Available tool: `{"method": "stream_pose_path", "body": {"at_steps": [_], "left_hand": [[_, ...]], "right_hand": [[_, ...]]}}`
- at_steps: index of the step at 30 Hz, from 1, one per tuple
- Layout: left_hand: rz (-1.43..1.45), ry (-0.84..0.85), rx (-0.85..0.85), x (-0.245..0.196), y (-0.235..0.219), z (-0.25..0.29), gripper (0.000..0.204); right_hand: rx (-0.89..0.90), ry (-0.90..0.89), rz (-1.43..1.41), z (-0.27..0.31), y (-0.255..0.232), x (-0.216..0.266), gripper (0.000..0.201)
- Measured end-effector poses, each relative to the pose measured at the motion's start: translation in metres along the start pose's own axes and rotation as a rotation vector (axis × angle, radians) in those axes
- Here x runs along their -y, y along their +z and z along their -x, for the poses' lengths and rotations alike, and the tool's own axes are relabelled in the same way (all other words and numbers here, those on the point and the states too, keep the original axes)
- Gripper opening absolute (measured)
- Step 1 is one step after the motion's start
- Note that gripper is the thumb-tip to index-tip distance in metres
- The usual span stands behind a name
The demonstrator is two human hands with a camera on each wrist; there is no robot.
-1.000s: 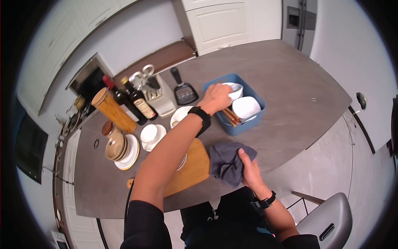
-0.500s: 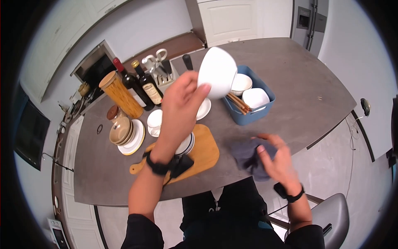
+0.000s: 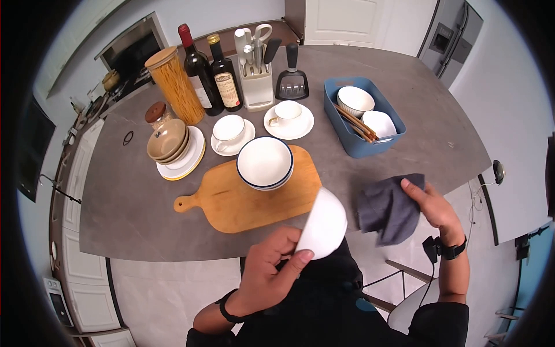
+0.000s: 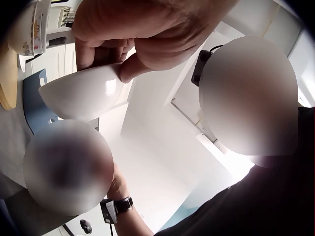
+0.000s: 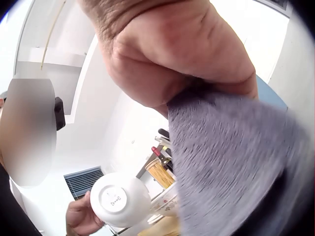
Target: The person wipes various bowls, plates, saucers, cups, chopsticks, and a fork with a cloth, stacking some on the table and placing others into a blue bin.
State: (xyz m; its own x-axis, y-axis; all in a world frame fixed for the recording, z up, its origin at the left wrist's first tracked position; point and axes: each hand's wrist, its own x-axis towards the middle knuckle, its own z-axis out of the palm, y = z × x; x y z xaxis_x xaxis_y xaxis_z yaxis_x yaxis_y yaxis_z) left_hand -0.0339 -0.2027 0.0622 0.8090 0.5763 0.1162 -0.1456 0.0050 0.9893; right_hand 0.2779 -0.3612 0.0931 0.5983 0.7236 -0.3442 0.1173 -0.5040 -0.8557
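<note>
My left hand (image 3: 270, 270) pinches a white bowl (image 3: 327, 225) by its rim, thumb outside and fingers inside. The bowl is tipped on its side in front of the cutting board's right end. Its round foot with a dark mark faces the right wrist view, where the bowl (image 5: 119, 199) shows its underside. In my right hand (image 3: 435, 207) a dark grey cloth (image 3: 392, 209) hangs down, gripped between thumb and fingers over the table's front edge. Up close, the cloth (image 5: 221, 152) looks fuzzy.
A wooden cutting board (image 3: 231, 211) bears stacked blue-rimmed bowls (image 3: 265, 162). Behind are two cups on saucers, a knife block (image 3: 257, 89), bottles and a pasta jar (image 3: 176, 87). Brown bowls (image 3: 166, 140) sit on plates at left. A blue bin (image 3: 361, 147) at right holds bowls and chopsticks.
My left hand has taken a white bowl out of the blue bin and brought it down toward my body. The right hand has lifted the cloth and moved it right.
</note>
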Motion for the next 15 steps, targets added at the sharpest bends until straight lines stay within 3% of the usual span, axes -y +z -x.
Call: {"method": "stream_pose_path", "body": {"at_steps": [3,5,7,9,11,12,13,15], "left_hand": [[0.015,0.001,0.042,0.007,0.009,-0.005,0.015],[0.055,-0.036,0.061,0.017,0.014,-0.01,0.015],[0.074,-0.091,0.114,0.023,0.018,-0.016,0.021],[0.139,-0.056,0.06,0.022,0.028,-0.027,0.014],[0.249,0.114,-0.053,0.034,0.046,-0.03,0.017],[-0.161,0.275,0.098,0.04,0.027,-0.029,0.02],[-0.167,0.271,0.101,0.038,0.021,-0.026,0.02],[-0.193,0.097,0.228,0.033,0.017,-0.019,0.022]], "right_hand": [[-0.079,-0.007,-0.141,0.006,-0.008,0.005,0.061],[-0.11,-0.057,-0.146,0.027,0.013,0.022,0.062],[-0.159,-0.222,-0.065,0.052,0.047,0.031,0.068],[-0.102,-0.646,-0.052,0.062,0.098,0.034,0.072],[-0.027,-0.893,0.954,0.063,0.109,0.035,0.072],[-0.029,-0.892,0.947,0.061,0.119,0.038,0.072],[-0.114,-0.93,0.915,0.058,0.13,0.041,0.066],[-0.2,-0.964,0.874,0.044,0.135,0.037,0.059]]}}
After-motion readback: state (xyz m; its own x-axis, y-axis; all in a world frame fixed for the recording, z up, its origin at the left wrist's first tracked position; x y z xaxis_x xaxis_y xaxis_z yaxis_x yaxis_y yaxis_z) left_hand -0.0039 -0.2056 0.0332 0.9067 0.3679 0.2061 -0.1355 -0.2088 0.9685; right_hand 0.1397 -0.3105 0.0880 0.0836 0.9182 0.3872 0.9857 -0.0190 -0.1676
